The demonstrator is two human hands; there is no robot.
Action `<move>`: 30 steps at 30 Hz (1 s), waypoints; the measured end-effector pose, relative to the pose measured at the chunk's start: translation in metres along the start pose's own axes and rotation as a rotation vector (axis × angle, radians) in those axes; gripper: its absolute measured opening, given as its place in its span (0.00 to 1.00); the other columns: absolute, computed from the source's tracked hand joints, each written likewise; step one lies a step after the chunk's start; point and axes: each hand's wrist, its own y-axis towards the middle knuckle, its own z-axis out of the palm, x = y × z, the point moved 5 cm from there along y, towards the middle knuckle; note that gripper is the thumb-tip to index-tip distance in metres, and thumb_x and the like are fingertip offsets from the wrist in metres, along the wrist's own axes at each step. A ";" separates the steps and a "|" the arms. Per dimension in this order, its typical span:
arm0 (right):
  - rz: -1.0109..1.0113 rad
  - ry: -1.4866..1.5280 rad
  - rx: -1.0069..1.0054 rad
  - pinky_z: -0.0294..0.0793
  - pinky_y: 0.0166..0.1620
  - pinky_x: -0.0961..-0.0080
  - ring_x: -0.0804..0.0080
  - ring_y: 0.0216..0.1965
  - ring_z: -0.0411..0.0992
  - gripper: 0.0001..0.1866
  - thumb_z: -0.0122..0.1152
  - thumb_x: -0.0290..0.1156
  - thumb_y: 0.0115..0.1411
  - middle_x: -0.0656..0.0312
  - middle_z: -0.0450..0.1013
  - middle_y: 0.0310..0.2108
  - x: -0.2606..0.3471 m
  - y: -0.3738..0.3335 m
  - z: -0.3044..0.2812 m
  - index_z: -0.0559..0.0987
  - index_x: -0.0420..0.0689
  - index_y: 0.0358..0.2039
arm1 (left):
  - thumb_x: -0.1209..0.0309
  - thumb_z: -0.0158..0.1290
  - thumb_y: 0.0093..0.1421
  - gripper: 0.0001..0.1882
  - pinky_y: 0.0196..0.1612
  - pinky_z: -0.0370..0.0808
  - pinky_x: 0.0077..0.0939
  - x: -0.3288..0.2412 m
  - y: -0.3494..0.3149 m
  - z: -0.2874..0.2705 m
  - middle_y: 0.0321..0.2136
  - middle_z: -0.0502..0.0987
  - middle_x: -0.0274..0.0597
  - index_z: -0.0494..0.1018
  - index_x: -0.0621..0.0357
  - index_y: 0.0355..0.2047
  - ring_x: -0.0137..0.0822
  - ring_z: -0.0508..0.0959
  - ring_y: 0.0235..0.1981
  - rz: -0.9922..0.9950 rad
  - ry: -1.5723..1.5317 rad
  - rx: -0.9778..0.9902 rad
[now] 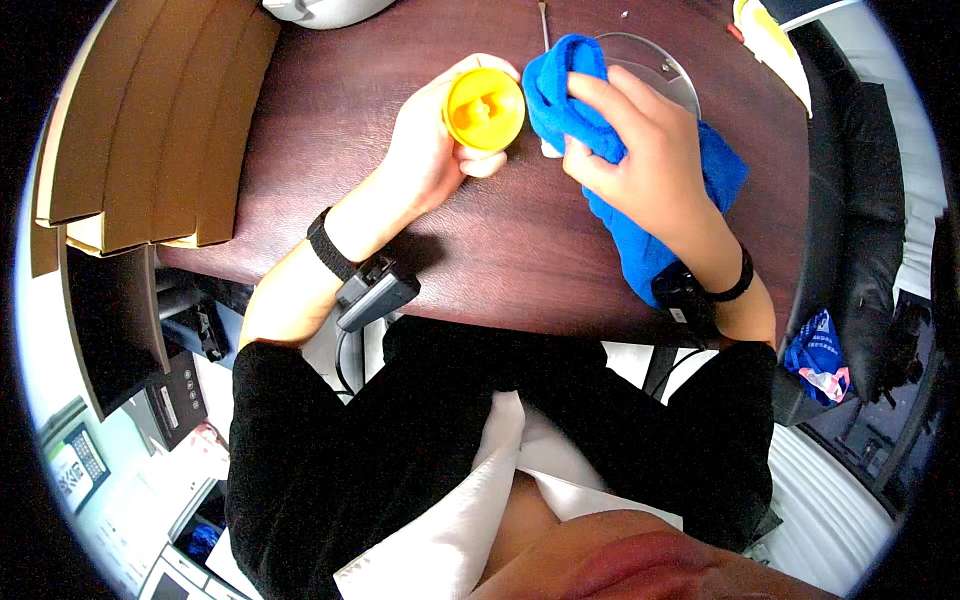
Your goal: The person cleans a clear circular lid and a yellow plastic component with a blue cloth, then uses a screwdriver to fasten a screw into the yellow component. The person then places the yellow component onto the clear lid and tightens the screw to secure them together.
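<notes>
My left hand (430, 150) grips a round yellow plastic part (484, 108) by its rim, fingers behind it and thumb below. Its open side shows a raised piece in the middle; I cannot tell exactly what it is. Just to the right, my right hand (640, 140) is closed on a bunched blue cloth (570, 95). The cloth's loose end hangs under my wrist and lies on the table. The yellow part and the cloth are close together but appear apart. Behind my right hand lies a clear round disc (655, 55), partly hidden.
Brown cardboard (165, 120) stands along the left of the dark red-brown table (340, 110). A thin rod-like tool (545, 25) and a grey-white object (325, 8) are at the far edge. A yellow and white item (775, 45) lies far right, beside a black chair (860, 200).
</notes>
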 end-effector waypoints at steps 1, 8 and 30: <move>-0.028 -0.012 -0.003 0.73 0.31 0.66 0.60 0.31 0.72 0.22 0.62 0.33 0.41 0.58 0.68 0.32 0.004 -0.001 -0.001 0.73 0.50 0.41 | 0.64 0.30 0.66 0.15 0.12 0.49 0.15 0.000 0.000 0.001 0.19 0.67 0.32 0.66 0.55 0.39 0.20 0.56 0.10 -0.001 0.016 -0.021; -0.143 -0.055 0.046 0.73 0.29 0.69 0.65 0.28 0.71 0.21 0.63 0.36 0.41 0.61 0.66 0.30 0.032 -0.008 0.017 0.73 0.45 0.38 | 0.67 0.35 0.65 0.09 0.11 0.53 0.12 0.002 -0.002 0.010 0.18 0.68 0.30 0.65 0.54 0.39 0.20 0.62 0.11 0.085 0.317 -0.188; -0.040 0.217 0.048 0.73 0.30 0.64 0.56 0.29 0.73 0.23 0.64 0.41 0.47 0.57 0.70 0.32 0.013 0.000 0.013 0.71 0.46 0.42 | 0.68 0.39 0.64 0.08 0.19 0.60 0.07 -0.004 -0.003 0.012 0.25 0.69 0.28 0.63 0.54 0.41 0.15 0.66 0.21 0.243 0.505 -0.084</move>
